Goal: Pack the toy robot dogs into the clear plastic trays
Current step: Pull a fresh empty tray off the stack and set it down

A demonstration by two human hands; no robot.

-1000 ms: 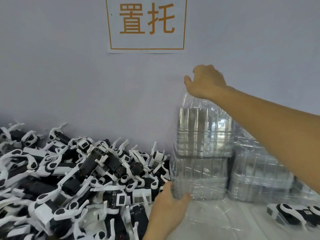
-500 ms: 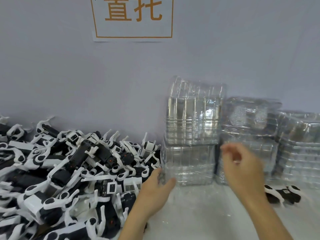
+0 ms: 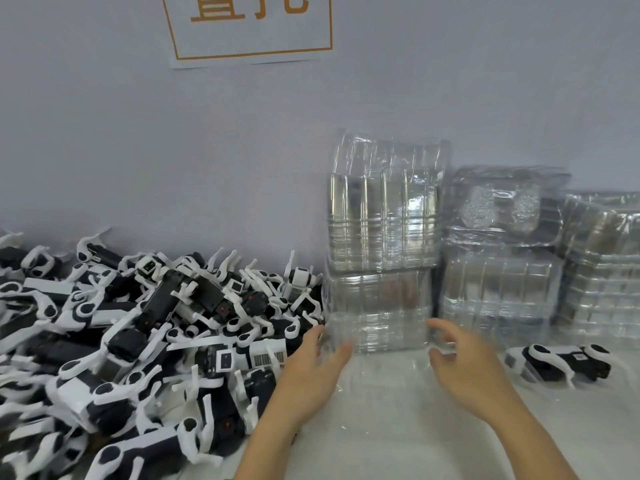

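Pale grey wall (image 3: pixel 104 133) behind, white tabletop (image 3: pixel 398 427) below, paper sign (image 3: pixel 249 29) with orange characters cut off at the top edge. Heaped along the left: pile of toy robot dogs (image 3: pixel 156 334), black and white, legs tangled, spilling past the left and bottom edges. Dead centre against the wall: tall stack of clear trays (image 3: pixel 381 244), two bundles one on top of the other, upper bundle sitting slightly askew. Right beside it, a lower stack (image 3: pixel 498 271), then a third stack (image 3: pixel 602 271) cut off by the right edge. Lone robot dog (image 3: pixel 557 365) lying on its side in front of those, well clear of both hands.

Left hand (image 3: pixel 315 372) at the bottom left corner of the tall stack, thumb and fingers spread around that corner, fingertips blurred behind the clear plastic; touching, though a firm hold cannot be told. Right hand (image 3: pixel 464 368) just off the bottom right corner, fingers loosely curved and apart, nothing held, contact with the tray unclear through motion blur.

Hard to count individual trays: glare and transparency merging the layers. Something reddish faintly showing through the lower bundle, not identifiable.
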